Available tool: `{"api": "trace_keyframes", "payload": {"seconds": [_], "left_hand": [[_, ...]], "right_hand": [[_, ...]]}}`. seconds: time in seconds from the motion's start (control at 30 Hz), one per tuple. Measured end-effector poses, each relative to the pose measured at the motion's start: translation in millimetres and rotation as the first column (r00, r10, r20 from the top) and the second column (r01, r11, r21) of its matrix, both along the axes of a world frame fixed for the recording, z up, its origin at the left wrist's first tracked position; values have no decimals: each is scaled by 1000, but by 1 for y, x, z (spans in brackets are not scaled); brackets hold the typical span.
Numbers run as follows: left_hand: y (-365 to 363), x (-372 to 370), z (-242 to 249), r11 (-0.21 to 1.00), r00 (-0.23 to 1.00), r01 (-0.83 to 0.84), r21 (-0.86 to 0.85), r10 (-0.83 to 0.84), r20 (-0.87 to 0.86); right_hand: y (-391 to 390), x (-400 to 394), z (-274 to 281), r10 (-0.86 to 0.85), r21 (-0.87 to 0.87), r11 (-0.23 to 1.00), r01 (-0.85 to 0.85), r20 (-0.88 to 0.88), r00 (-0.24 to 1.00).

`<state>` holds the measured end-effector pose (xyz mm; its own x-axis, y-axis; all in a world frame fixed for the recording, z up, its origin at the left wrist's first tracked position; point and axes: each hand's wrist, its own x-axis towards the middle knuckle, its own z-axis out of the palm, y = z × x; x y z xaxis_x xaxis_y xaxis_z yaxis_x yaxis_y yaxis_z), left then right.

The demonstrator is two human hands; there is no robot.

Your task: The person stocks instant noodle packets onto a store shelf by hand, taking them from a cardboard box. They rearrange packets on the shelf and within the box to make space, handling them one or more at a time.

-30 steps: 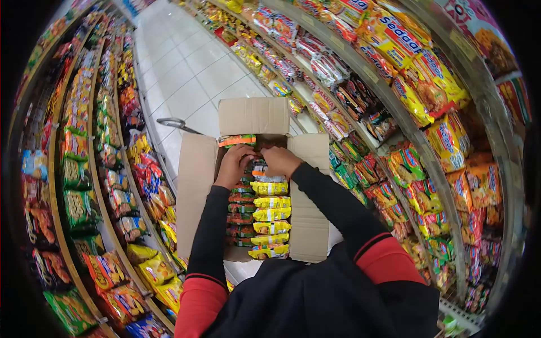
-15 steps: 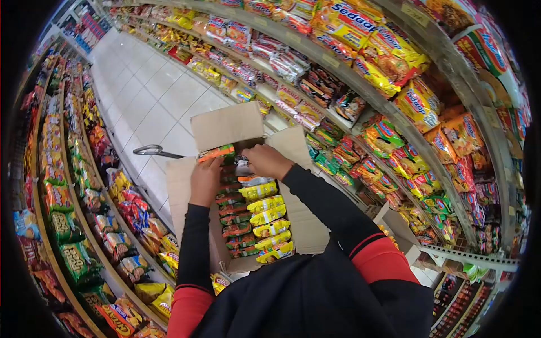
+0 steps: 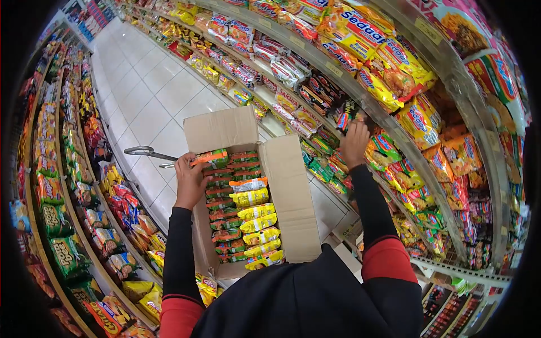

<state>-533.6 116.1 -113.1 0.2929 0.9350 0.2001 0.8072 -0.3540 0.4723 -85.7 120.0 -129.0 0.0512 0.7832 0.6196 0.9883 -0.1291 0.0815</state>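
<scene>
An open cardboard box (image 3: 297, 191) stands in front of me, packed with rows of instant noodle packets. Green-and-orange packets (image 3: 226, 223) fill its left row, yellow packets (image 3: 260, 222) much of the right one. At the box's far left corner my left hand (image 3: 190, 181) grips an orange-and-green noodle packet (image 3: 213, 158) lying over the others. Over at the right-hand shelf, my right hand (image 3: 355, 143) has its fingers closed on a dark noodle packet (image 3: 344, 117), beside other dark packets (image 3: 320, 90). Its fingertips are partly hidden.
Tiered shelves of noodle packets (image 3: 406, 163) curve along my right. Snack shelves (image 3: 62, 214) line the left. A tiled aisle (image 3: 149, 84) runs ahead between them. A metal handle (image 3: 147, 151) sticks out left of the box. Another carton (image 3: 349, 228) sits low at the right.
My right hand has left the box with a dark packet and moved right to the shelf. My left hand stays at the box with the orange-and-green packet. The view has shifted slightly.
</scene>
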Motion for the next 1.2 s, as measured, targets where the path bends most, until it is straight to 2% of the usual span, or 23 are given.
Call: {"api": "trace_keyframes", "payload": {"seconds": [0.03,0.1,0.13,0.23,0.27,0.33,0.4,0.53,0.57,0.6,0.63,0.67,0.7,0.73,0.77,0.8,0.87,0.9,0.97,1.0,1.07,1.1,1.2], "left_hand": [[0,1,-1,1000,1000,-19,-2,19,-3],[1,2,1,1000,1000,13,12,-13,-24],[1,3,1,1000,1000,-3,10,4,-30],[1,4,2,1000,1000,-5,-23,4,-20],[1,5,4,1000,1000,-5,-28,5,-18],[1,6,2,999,1000,-15,-49,14,-25],[2,5,0,1000,1000,2,7,-2,-9],[1,3,1,999,999,4,32,-3,-44],[1,3,1,1000,999,-8,30,10,-39],[0,3,0,999,999,-16,29,18,-42],[0,3,-1,999,999,-20,35,21,-29],[0,3,-2,999,1000,-19,41,20,-17],[0,2,-3,999,1000,-20,41,21,-7],[0,0,-4,999,1000,-14,42,15,-8],[0,0,-6,999,1000,-11,52,11,-4],[0,0,-6,998,1000,-6,62,6,1],[1,-1,-7,998,1000,0,68,0,2],[0,-1,-7,998,1000,-3,70,3,-3],[-1,-2,-6,997,1000,2,77,-2,-3],[-1,-2,-5,997,1000,-6,79,7,-2],[0,-2,-6,997,1000,-1,83,1,7],[-1,-3,-7,996,1000,-5,84,4,13],[-1,-3,-9,997,1000,-3,74,1,29]], "right_hand": [[15,11,-15,19,-2,1000,-19,-3,1000],[45,28,-41,-153,-21,988,156,103,983],[55,36,-48,-136,-24,990,139,98,986],[78,51,-65,-266,64,964,258,186,946],[83,54,-70,-249,55,969,243,181,951],[84,54,-74,-321,-18,945,328,158,934],[85,50,-74,-330,-111,934,340,99,939],[63,6,-21,-384,-218,905,365,-51,922],[52,-4,-11,-121,-133,987,96,-203,972],[39,-15,1,155,-10,986,-167,-322,934],[24,-41,25,295,10,941,-337,-510,808],[8,-76,48,398,64,871,-486,-671,626],[-5,-108,59,382,78,796,-600,-834,398],[-14,-135,66,368,1,672,-741,-869,332],[-15,-155,55,374,-88,454,-887,-884,279],[-18,-174,44,546,-56,283,-958,-811,209],[-23,-203,30,590,-306,265,-914,-698,405],[-23,-208,18,586,-307,274,-911,-697,412],[-20,-218,2,420,-531,95,-842,-746,518],[-24,-220,5,416,-532,104,-840,-744,523],[-38,-219,12,580,-635,147,-759,-566,586],[-46,-221,8,606,-597,225,-770,-533,591],[-46,-223,2,622,-560,261,-787,-526,580]]}}
